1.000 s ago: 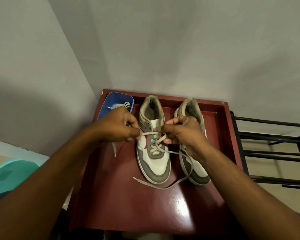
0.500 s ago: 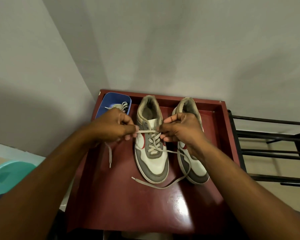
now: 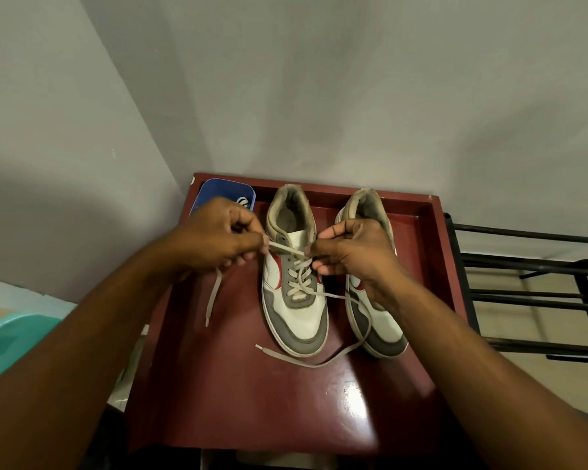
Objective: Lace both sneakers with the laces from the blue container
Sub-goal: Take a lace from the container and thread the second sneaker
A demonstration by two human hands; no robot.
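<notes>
Since you've kept pulling over the last second, not much has shifted up front. The long free end of the lace lies in the same loop on the desk, curling round the toe of the left sneaker.

What did change is the tail dangling under your left hand. It hangs way longer than it did a second ago, so you've drawn slack through to that side.

Both hands are closed in pinches on the lace. Your left hand grips one end of the short stretch crossing above the tongue, and your right hand pinches the other end by the top eyelets.

My guess is that shoe's nearly done, just the top row left. The right sneaker, partly behind your right hand, shows no lace that I can see.

Further back, the blue container sits in the desk's far left corner with the second lace inside, so you're roughly halfway.
</notes>
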